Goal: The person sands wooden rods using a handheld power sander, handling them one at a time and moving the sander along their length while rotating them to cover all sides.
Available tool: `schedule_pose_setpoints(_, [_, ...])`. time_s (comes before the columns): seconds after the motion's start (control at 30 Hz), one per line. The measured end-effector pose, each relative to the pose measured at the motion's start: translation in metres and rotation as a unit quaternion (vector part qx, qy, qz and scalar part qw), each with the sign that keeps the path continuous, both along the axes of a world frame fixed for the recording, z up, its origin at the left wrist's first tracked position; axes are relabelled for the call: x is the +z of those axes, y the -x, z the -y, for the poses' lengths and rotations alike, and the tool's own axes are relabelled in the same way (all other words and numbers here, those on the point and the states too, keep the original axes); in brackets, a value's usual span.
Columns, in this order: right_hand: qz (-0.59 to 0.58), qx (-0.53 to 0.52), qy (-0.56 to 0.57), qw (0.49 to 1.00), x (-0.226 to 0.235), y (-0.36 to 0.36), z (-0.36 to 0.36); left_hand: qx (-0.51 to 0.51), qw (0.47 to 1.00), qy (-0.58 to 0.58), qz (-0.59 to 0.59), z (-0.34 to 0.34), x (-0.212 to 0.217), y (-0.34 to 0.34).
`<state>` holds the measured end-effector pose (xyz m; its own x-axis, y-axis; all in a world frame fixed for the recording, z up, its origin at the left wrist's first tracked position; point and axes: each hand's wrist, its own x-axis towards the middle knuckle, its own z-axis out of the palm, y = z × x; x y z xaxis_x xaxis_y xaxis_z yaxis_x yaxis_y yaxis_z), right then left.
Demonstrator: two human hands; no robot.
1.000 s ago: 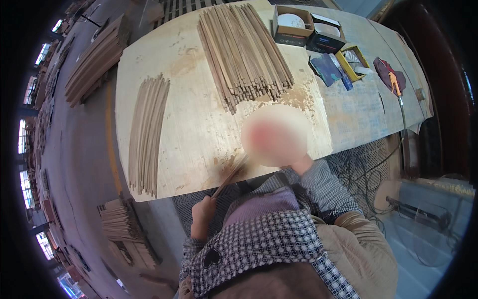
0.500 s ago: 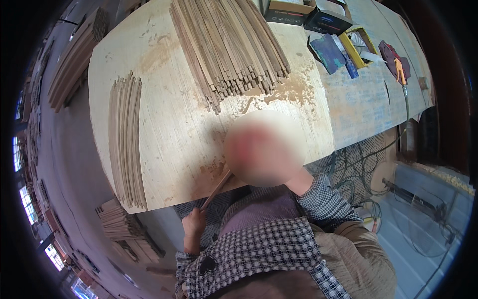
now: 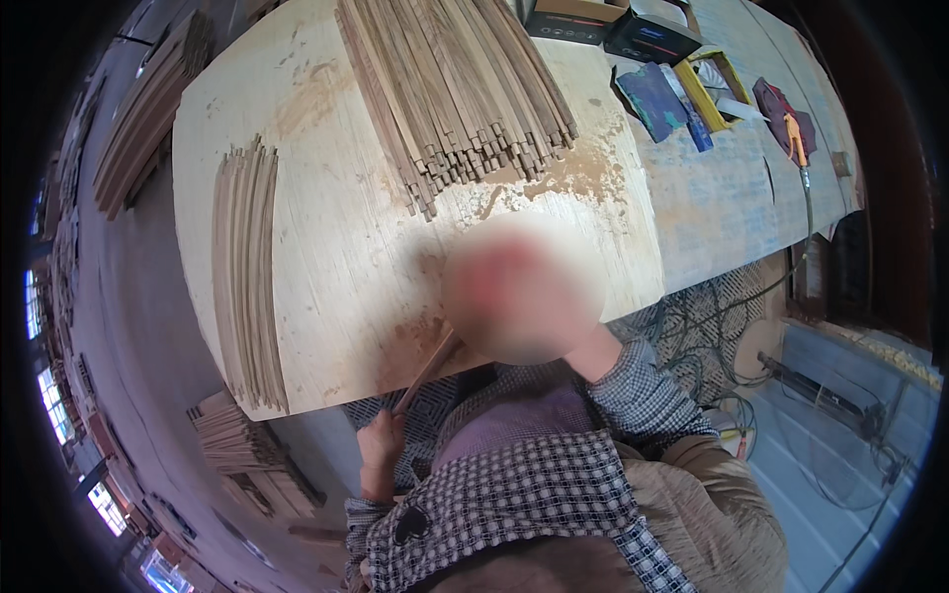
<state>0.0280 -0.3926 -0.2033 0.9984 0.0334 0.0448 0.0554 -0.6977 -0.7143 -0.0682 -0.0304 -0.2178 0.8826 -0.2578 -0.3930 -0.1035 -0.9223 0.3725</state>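
My left hand [image 3: 380, 440] is closed round the lower end of a wooden strip [image 3: 427, 374], just off the table's near edge. From there the strip slants up to the right, over the edge of the pale wooden table [image 3: 336, 296]. Its far end runs into a round blur that covers most of my right hand [image 3: 591, 354]. Some red shows inside the blur, but what it is cannot be made out. The fingers of the right hand are hidden, so its grip does not show.
Many wooden strips with narrowed ends [image 3: 465, 89] lie across the table's far side; a smaller bundle [image 3: 249, 287] lies at left. Boxes [image 3: 652, 35], a blue pad [image 3: 650, 104], a yellow tray [image 3: 727, 94] and an orange air gun [image 3: 795, 138] with hose are at far right.
The strip looks broader, as if turned to another face. My left hand has shifted slightly up and left. The bundles on the table lie as before.
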Motion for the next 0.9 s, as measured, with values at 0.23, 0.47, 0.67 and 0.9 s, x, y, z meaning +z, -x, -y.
schedule_pose_setpoints(0.23, [-0.015,0.004,0.001,1.000,-0.004,0.007,-0.009,-0.008,0.999,-0.031,0.005,-0.003,-0.003,0.003])
schedule_pose_setpoints(0.47, [-0.131,0.008,0.140,0.981,0.068,0.001,-0.025,-0.001,0.999,0.006,0.046,0.000,-0.008,0.009])
schedule_pose_setpoints(0.67, [-0.003,0.125,0.044,0.991,0.046,0.038,-0.079,-0.005,0.997,0.050,0.055,0.007,-0.008,0.005])
schedule_pose_setpoints(0.9, [-0.139,0.081,0.135,0.978,0.062,0.016,-0.047,0.021,0.996,0.065,0.052,0.012,-0.007,0.004])
